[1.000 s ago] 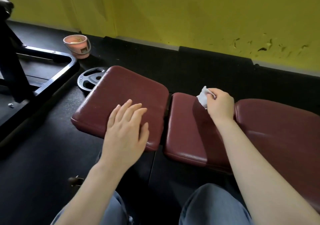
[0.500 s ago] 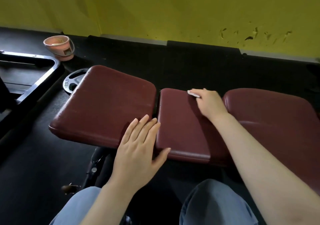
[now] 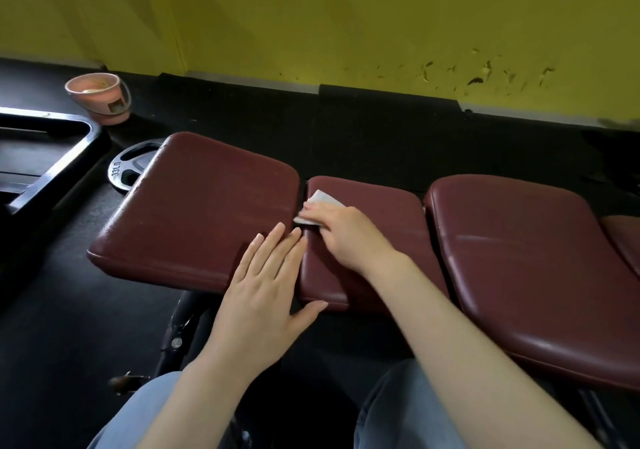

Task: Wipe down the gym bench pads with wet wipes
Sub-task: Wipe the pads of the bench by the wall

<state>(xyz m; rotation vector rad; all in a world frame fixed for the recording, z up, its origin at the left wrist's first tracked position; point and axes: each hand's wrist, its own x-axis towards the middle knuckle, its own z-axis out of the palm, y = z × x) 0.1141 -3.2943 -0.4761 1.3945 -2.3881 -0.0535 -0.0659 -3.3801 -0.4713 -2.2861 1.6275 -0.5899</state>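
Note:
A dark red gym bench runs across the view in three pads: a wide left pad (image 3: 201, 202), a narrow middle pad (image 3: 377, 213) and a long right pad (image 3: 526, 258). My right hand (image 3: 349, 234) presses a white wet wipe (image 3: 320, 202) onto the middle pad at its left edge, beside the gap between pads. The fingers lie over the wipe and cover most of it. My left hand (image 3: 266, 292) lies flat with straight fingers on the near right corner of the left pad, its thumb reaching across the gap.
A pink bucket (image 3: 100, 97) stands on the black floor at the far left by the yellow wall. A black weight plate (image 3: 128, 168) lies flat behind the left pad. A black metal frame (image 3: 45, 168) runs along the left. My knees in blue jeans (image 3: 408, 414) are below the bench.
My right hand slid the wipe from the far middle of the narrow pad leftward and nearer, to its left edge. My left hand moved right along the left pad toward the gap.

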